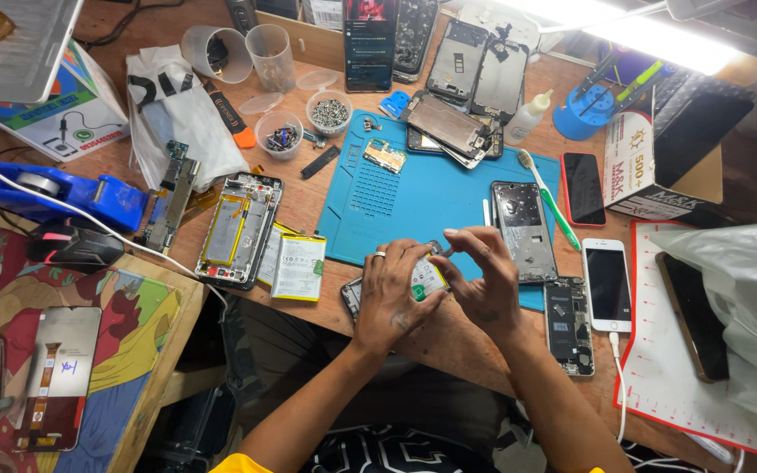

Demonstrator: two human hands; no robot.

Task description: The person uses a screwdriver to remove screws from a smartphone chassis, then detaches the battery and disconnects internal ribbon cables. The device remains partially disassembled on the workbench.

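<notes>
Both my hands meet over an opened phone [424, 278] that lies at the front edge of the blue work mat [413, 197]. My left hand [392, 293], a ring on one finger, grips the phone's left side and covers most of it. My right hand [484, 276] rests against the phone's right end, its thumb and forefinger pinched over the top corner on something too small to make out. A white battery with a green patch shows between the hands.
An open phone frame [238, 229] and a loose battery [298, 267] lie to the left. A phone back [523, 229], a bare board [569, 324], a white phone [607, 285] and a toothbrush [549, 197] lie to the right. Screw cups [328, 112] stand behind.
</notes>
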